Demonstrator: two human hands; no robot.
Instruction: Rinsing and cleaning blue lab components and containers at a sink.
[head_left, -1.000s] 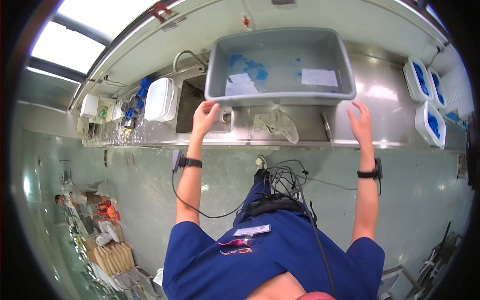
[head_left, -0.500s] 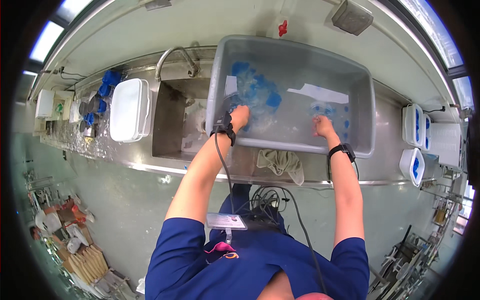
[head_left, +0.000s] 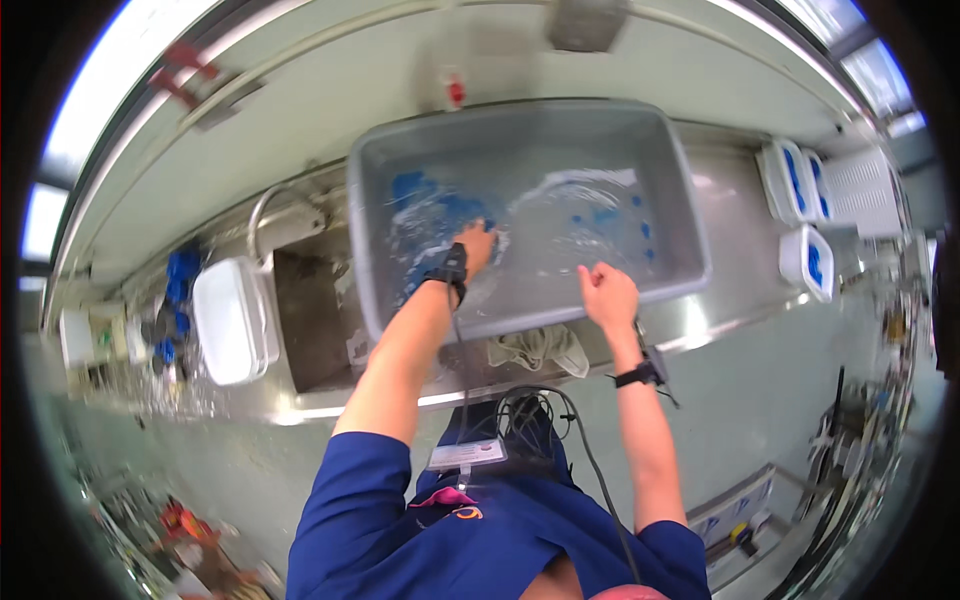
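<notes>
A large grey plastic tub full of rippling water stands on the steel counter. Small blue pieces, too blurred to name, crowd its left half, and a few more blue pieces lie toward the right side. My left hand reaches into the water at the right edge of the left cluster, fingers stretched out and partly under the surface. Over the tub's front rim, right of the middle, my right hand is raised out of the water with its fingers curled; whatever may be inside them is hidden.
A sink with a curved faucet lies left of the tub, beside a white container. A pale cloth hangs at the front edge. White boxes with blue contents stand at the right. A cable runs down my front.
My right hand has come out of the water toward the front rim and its fingers have curled. My left hand has shifted toward the tub's middle. The whole view has turned and the water ripples more.
</notes>
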